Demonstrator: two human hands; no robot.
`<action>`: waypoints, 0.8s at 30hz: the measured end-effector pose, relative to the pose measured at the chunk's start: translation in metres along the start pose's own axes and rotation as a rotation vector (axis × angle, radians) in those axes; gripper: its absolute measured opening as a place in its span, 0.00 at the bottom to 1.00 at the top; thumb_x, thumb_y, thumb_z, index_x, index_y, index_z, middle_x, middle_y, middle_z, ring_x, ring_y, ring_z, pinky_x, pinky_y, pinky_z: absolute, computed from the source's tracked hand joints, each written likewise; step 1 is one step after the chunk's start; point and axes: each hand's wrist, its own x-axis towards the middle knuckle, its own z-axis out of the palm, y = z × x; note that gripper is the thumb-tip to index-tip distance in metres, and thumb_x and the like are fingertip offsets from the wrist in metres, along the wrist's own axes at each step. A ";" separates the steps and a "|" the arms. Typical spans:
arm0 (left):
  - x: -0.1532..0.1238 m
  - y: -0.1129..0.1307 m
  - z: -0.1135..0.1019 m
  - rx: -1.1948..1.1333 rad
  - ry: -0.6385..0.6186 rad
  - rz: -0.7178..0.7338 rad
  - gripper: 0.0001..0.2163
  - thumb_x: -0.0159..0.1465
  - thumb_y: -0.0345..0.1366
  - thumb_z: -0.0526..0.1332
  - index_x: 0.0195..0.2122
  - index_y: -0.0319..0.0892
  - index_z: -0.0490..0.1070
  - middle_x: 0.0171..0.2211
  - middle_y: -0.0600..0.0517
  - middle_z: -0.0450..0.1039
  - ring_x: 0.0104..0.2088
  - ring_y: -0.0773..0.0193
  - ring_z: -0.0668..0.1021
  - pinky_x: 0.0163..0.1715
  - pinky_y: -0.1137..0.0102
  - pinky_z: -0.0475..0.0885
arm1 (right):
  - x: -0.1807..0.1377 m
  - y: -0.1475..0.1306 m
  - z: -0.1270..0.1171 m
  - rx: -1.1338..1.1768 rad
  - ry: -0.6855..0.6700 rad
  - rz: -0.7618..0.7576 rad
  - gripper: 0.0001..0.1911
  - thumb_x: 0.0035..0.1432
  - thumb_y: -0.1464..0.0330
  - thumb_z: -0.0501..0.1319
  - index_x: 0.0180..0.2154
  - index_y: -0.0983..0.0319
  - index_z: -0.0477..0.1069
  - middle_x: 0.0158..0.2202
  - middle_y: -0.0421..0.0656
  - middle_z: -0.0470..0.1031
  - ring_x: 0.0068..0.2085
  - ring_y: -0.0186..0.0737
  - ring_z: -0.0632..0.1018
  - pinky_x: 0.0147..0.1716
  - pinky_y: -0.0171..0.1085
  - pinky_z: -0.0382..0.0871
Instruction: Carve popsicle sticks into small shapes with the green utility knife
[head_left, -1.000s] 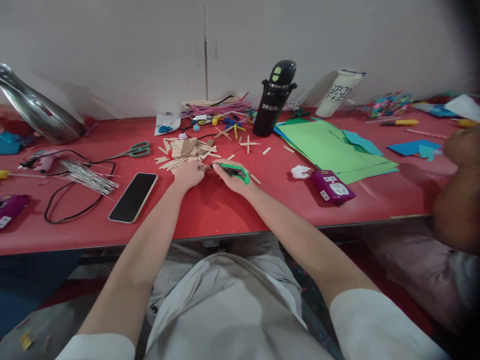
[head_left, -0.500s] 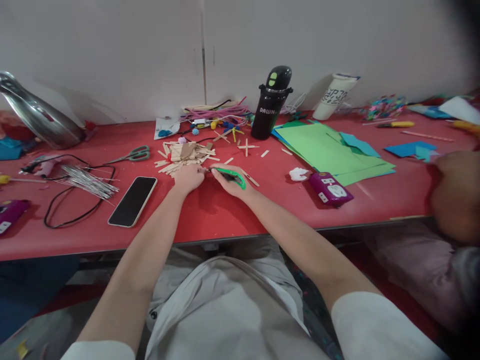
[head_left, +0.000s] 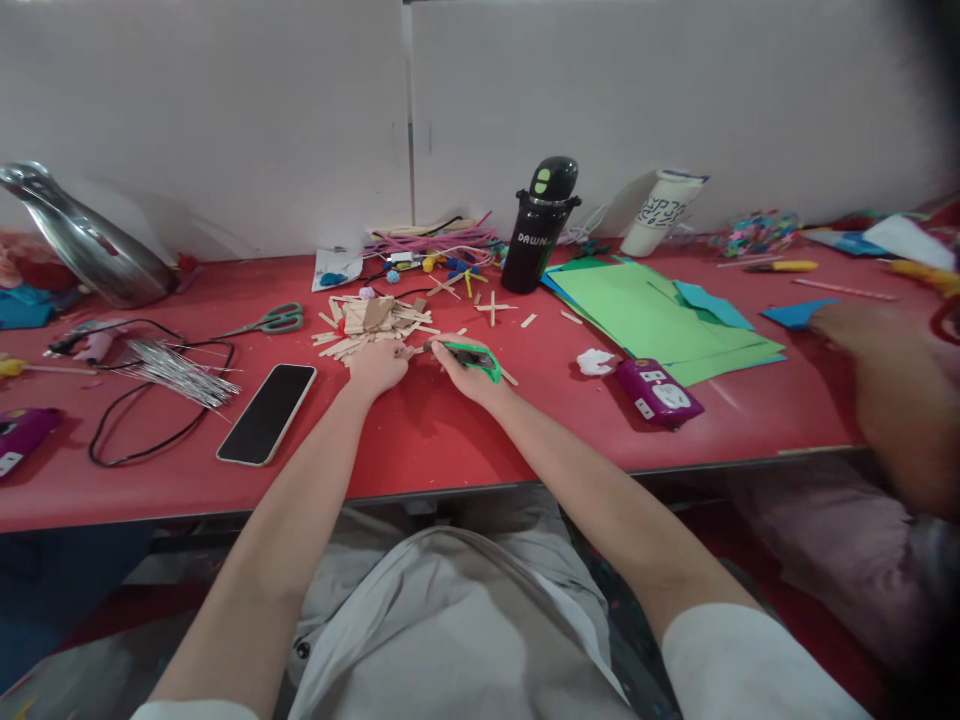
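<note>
My right hand point(head_left: 466, 372) is closed round a green-handled cutter point(head_left: 474, 355) whose tip points left toward my left hand. My left hand point(head_left: 377, 364) rests on the red table point(head_left: 450, 440) with its fingers curled at the near edge of a pile of wooden craft sticks point(head_left: 369, 322); what it pinches is too small to make out. The two hands almost touch at the cutter's tip. More loose sticks point(head_left: 491, 306) lie just beyond.
A phone point(head_left: 267, 399) lies left of my left arm, with a black cable point(head_left: 142, 420), wire bundle point(head_left: 174, 363) and scissors point(head_left: 271, 320) beyond. A black bottle point(head_left: 538, 225), green paper sheets point(head_left: 649, 315) and a purple device point(head_left: 658, 393) are to the right. Another person's arm point(head_left: 892, 390) is at the far right.
Both hands stay together at the stick pile with the cutter. The view has tilted slightly, and the other person's arm at the right has shifted.
</note>
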 end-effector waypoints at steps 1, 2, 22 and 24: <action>0.000 0.000 0.000 0.002 -0.004 0.000 0.18 0.70 0.46 0.51 0.42 0.48 0.80 0.47 0.46 0.82 0.50 0.51 0.80 0.46 0.62 0.72 | 0.001 0.000 0.000 0.005 -0.001 0.002 0.22 0.65 0.49 0.55 0.40 0.58 0.77 0.38 0.46 0.81 0.38 0.44 0.81 0.44 0.44 0.79; 0.000 0.000 -0.001 0.003 -0.010 0.000 0.18 0.70 0.46 0.51 0.42 0.48 0.80 0.47 0.46 0.82 0.50 0.50 0.80 0.46 0.62 0.72 | 0.001 0.001 0.000 0.009 -0.004 0.002 0.21 0.64 0.49 0.56 0.39 0.58 0.77 0.38 0.46 0.81 0.38 0.43 0.81 0.44 0.44 0.79; 0.001 -0.001 0.003 0.006 0.009 0.008 0.18 0.70 0.45 0.50 0.42 0.48 0.80 0.47 0.46 0.82 0.50 0.50 0.80 0.46 0.61 0.72 | 0.000 -0.003 0.000 -0.043 -0.012 -0.006 0.23 0.62 0.47 0.55 0.33 0.58 0.75 0.35 0.45 0.80 0.37 0.44 0.79 0.42 0.43 0.77; 0.001 -0.001 0.004 0.006 0.013 0.011 0.19 0.70 0.45 0.49 0.43 0.48 0.80 0.47 0.46 0.82 0.50 0.50 0.80 0.47 0.61 0.72 | -0.001 -0.003 0.000 -0.047 -0.018 -0.005 0.23 0.62 0.47 0.54 0.32 0.58 0.74 0.33 0.45 0.79 0.36 0.44 0.78 0.41 0.43 0.76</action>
